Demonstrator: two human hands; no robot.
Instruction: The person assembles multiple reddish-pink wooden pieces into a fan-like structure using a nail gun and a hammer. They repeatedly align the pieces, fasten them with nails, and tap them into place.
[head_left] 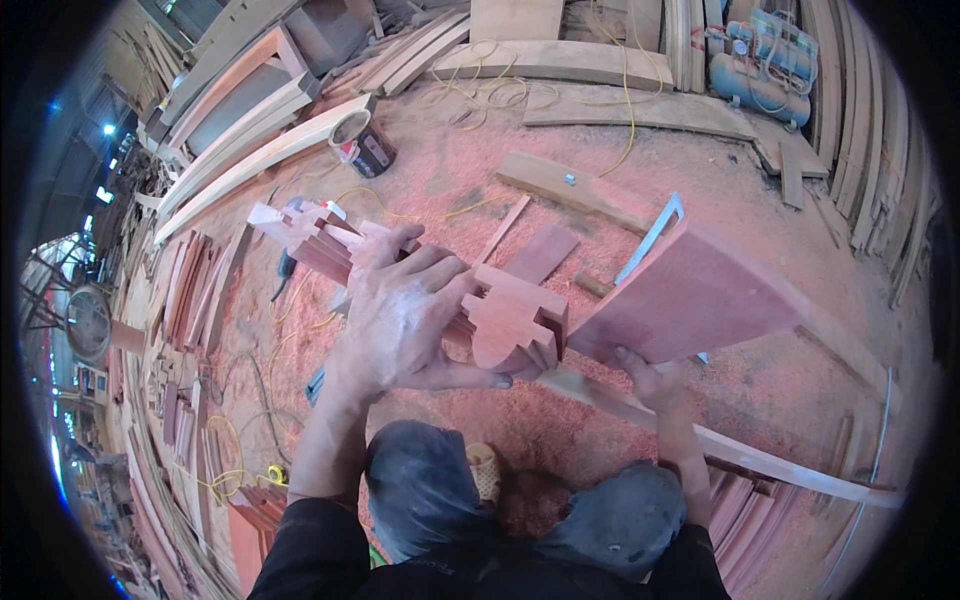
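My left hand [405, 315] is closed over a long bundle of reddish carved wood [512, 310], its near end cut in curves, steps and notches. The thumb lies under that near end, while the far end points up and to the left. In my right hand [655, 378] is a flat, smooth reddish board [695, 290], gripped at its lower edge with the thumb on the face. The board's left corner comes up close to the notched end of the carved wood; whether they touch, I cannot tell. Part of a light-blue strip [650, 235] shows behind the board.
Reddish sawdust covers the floor, with a plank [570, 190] and a flat offcut [543, 252] on it. A bucket [362, 145] stands far left, a blue air compressor [765, 75] far right. Yellow hose [628, 100] winds across. Stacked boards [195, 295] line the left side.
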